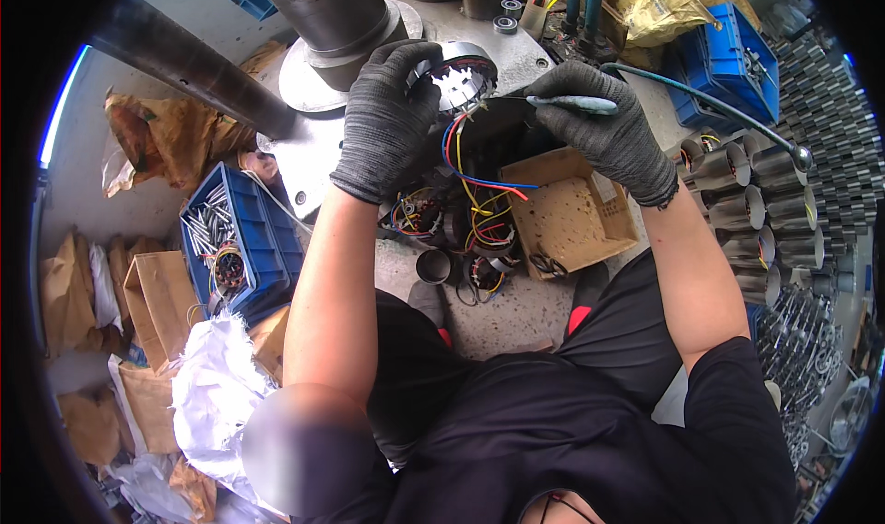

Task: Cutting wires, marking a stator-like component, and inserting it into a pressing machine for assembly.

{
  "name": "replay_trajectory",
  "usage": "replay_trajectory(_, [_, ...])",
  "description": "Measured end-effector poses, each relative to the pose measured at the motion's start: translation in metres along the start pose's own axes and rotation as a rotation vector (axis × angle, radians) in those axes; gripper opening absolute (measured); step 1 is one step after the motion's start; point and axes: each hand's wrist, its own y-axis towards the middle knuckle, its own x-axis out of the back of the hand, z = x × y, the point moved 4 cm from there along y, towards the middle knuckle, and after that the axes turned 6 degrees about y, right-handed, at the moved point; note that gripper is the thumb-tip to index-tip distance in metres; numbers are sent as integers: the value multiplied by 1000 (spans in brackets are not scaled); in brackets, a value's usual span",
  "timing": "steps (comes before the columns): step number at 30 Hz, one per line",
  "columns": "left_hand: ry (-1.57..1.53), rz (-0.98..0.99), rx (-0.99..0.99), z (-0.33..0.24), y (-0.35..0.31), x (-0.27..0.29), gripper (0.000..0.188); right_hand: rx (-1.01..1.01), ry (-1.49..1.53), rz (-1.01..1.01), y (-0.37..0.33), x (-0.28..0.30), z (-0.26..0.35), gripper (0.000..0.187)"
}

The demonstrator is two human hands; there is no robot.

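Observation:
My left hand [387,123], in a dark grey knit glove, is closed round the left side of a motor stator [480,66]. The stator is a metal ring with white pieces inside, tilted so its opening faces me. Red, blue and yellow lead wires [449,155] hang from its lower edge. My right hand [608,128], gloved alike, pinches a slim pale blue-grey pen-shaped tool [588,105]. Its narrow end points left toward the stator and stays apart from it. What kind of tool it is, I cannot make out.
A press-like machine with a thick cylinder [323,12] stands over a metal plate [318,169]. Below are wired stators [419,212] and a cardboard box [562,220]. A blue bin [253,247] holds metal shafts. A metal lever [728,109] reaches right, above stacked metal sleeves [724,169].

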Motion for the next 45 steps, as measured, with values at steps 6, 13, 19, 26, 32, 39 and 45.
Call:
replay_trajectory(6, [-230,152,91,-12,-7,-2,57,99,-69,17,1,-5,-2,24])
replay_trajectory(13, [-192,84,40,-2,-7,-26,83,80,-108,-2,4,-4,-8,24])
replay_trajectory(19, [-137,128,67,0,-4,-28,78,45,-59,65,2,0,-7,23])
replay_trajectory(26, [-61,145,53,3,-3,-27,77,-84,-132,236,-5,-5,-13,22])
replay_trajectory(32, [-74,125,72,3,-3,-29,75,98,-72,23,-4,0,-4,22])
replay_trajectory(39, [-96,213,142,8,-1,-29,79,-85,-112,232,-14,-9,-17,21])
replay_trajectory(45, [-129,189,114,0,-1,-28,75,150,-148,6,-12,-1,-7,23])
